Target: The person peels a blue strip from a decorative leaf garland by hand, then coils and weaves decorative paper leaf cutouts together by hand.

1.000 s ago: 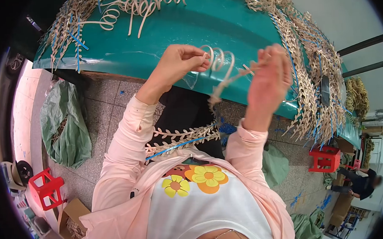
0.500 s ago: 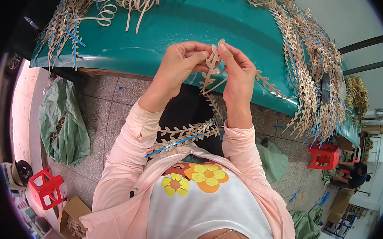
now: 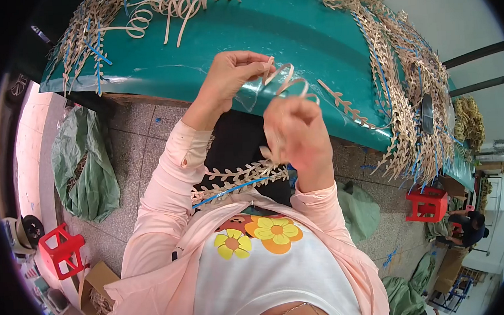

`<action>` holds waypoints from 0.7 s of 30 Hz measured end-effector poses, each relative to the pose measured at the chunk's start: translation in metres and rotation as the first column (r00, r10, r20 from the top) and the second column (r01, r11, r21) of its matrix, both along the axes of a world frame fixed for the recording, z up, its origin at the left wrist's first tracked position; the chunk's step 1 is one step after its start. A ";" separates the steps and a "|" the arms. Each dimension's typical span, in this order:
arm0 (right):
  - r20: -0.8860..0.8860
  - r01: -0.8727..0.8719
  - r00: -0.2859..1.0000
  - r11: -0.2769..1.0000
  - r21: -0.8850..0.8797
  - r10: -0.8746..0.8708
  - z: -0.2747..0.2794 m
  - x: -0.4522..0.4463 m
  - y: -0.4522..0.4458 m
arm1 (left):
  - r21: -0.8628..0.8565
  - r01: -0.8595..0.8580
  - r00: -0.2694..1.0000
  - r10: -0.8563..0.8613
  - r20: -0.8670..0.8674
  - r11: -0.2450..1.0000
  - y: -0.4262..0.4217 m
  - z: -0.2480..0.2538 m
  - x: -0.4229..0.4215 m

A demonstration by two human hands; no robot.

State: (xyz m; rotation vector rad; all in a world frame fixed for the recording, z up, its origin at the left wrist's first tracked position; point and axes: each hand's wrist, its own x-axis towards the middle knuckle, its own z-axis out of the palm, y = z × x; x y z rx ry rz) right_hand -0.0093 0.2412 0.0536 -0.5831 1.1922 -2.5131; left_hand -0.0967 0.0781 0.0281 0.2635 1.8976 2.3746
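Observation:
My left hand [image 3: 230, 81] is closed in a pinch on the end of a thin, pale curled strip [image 3: 285, 83]. The strip loops across to my right hand [image 3: 297, 133], which is curled and partly smeared by motion. Below the right fingers a leaf-shaped strand [image 3: 273, 153] sticks out, apparently held there; its upper part is hidden. More leafy strands [image 3: 235, 172] with a blue strip [image 3: 231, 189] among them lie across my lap. A separate short leafy piece [image 3: 346, 106] rests on the green table [image 3: 190, 75] beyond the right hand.
Heaps of leafy strands [image 3: 399, 87] hang over the table's right side; others [image 3: 83, 43] hang at left. Loose curls [image 3: 139, 21] lie at the far edge. Red stools [image 3: 61, 251], a green sack [image 3: 84, 172] and a cardboard box [image 3: 99, 285] stand around. A person [image 3: 468, 230] sits far right.
My hands have moved apart. The right hand came down toward my lap with the leafy strand, and a curled strip now stretches between the hands.

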 end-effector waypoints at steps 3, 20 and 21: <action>0.088 0.407 0.908 0.912 0.051 -0.410 -0.011 -0.025 -0.010 | 0.142 0.047 0.989 -0.066 0.129 0.989 0.008 0.001 0.012; 0.080 0.523 0.814 0.785 0.331 -0.575 -0.010 -0.052 0.005 | 0.114 0.133 0.975 -0.150 0.163 0.985 0.012 0.006 0.017; 0.117 0.500 0.826 0.812 0.301 -0.552 -0.012 -0.054 0.008 | 0.150 0.162 0.965 -0.189 0.184 0.975 0.012 0.008 0.017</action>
